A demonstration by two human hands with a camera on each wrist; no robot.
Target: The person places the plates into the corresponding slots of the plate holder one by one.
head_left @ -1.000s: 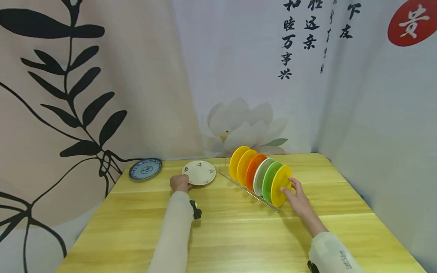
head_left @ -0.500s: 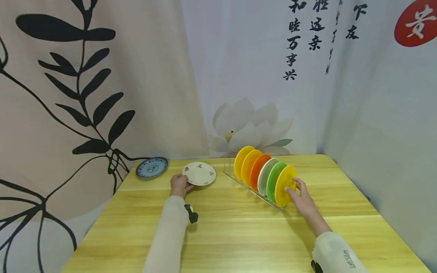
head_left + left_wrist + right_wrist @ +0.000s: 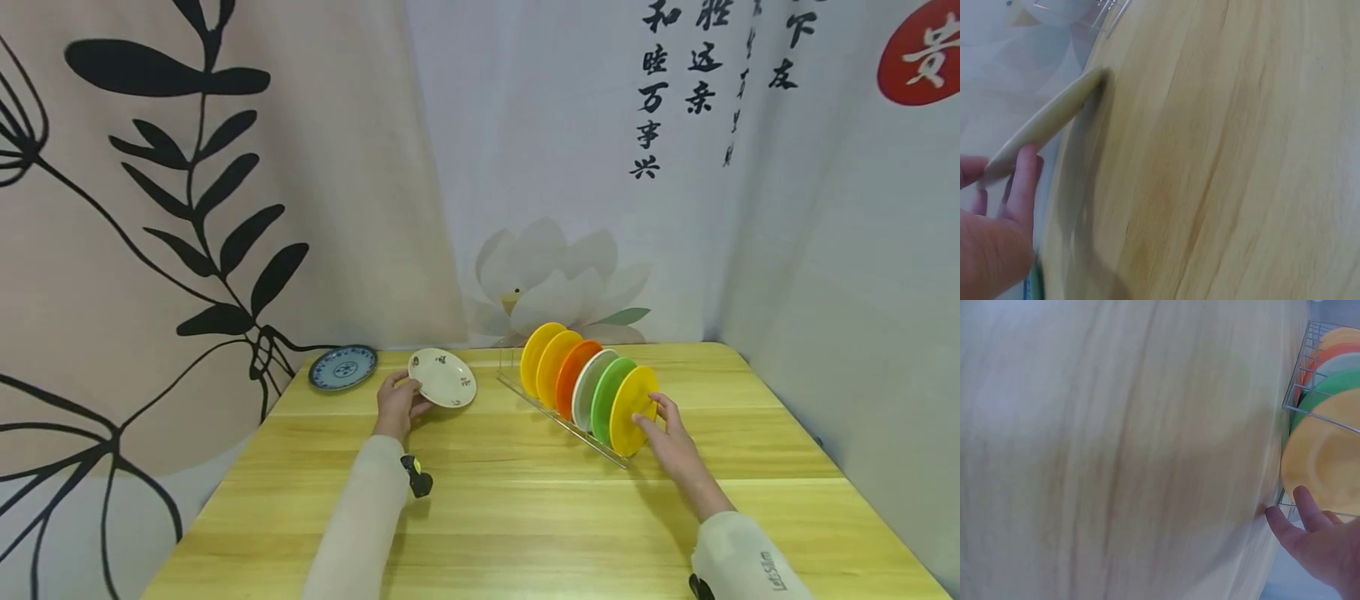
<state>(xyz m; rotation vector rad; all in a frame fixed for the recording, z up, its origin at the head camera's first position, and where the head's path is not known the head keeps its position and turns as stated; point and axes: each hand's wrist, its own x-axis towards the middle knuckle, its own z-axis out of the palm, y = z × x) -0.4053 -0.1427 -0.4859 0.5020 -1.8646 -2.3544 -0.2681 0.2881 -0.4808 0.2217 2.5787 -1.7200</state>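
Observation:
My left hand (image 3: pixel 397 406) pinches the left rim of a white plate (image 3: pixel 447 379) with small dark motifs, thumb on top and fingers underneath. In the left wrist view that plate (image 3: pixel 1054 119) is tilted, its held side raised and its far edge low by the table. To the right, a wire dish rack (image 3: pixel 611 457) holds a row of upright plates. My right hand (image 3: pixel 675 446) rests its fingertips on the frontmost yellow plate (image 3: pixel 630 410), fingers fairly straight. Seen from the right wrist, these fingers (image 3: pixel 1310 509) lie at the plate's lower edge beside the wire.
Behind the front yellow plate stand green (image 3: pixel 609 396), white (image 3: pixel 588 387), orange (image 3: pixel 573 375) and further yellow plates. A blue-and-white patterned plate (image 3: pixel 343 367) lies at the back left of the wooden table (image 3: pixel 525 517). A printed curtain (image 3: pixel 360 167) hangs behind the table.
My left hand has raised the left side of the white plate, which now tilts more. The right hand stays at the yellow plate. The whole head view has shifted slightly.

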